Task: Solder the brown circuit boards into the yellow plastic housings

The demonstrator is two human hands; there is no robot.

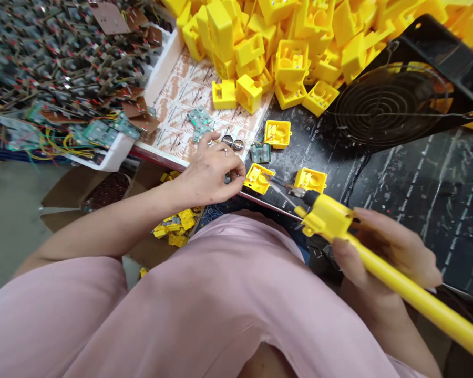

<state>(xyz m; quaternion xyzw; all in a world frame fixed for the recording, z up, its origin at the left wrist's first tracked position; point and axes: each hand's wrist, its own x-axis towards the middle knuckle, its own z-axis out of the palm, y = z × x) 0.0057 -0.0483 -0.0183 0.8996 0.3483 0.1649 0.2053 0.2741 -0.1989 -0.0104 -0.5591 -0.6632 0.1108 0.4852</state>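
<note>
My right hand (386,252) is wrapped round a yellow soldering iron (331,218) with a thin feed tube beside its tip. That tip reaches into a small open yellow plastic housing (257,178) at the table's front edge. Just left of this housing is my left hand (216,170), thumb and index finger curled together; whatever they pinch is too small to name. A small green circuit board (260,153) lies behind the housing. Two more open housings, one behind (277,134) and one to the right (310,180), lie close by. Round metal-rimmed parts (232,142) sit beyond my left fingers.
Yellow housings (252,52) are heaped at the back. A black fan (402,100) stands at the right. To the left, a white foam tray (163,68) borders a mass of circuit boards (63,58). Below the table, a cardboard box (150,252) contains yellow pieces.
</note>
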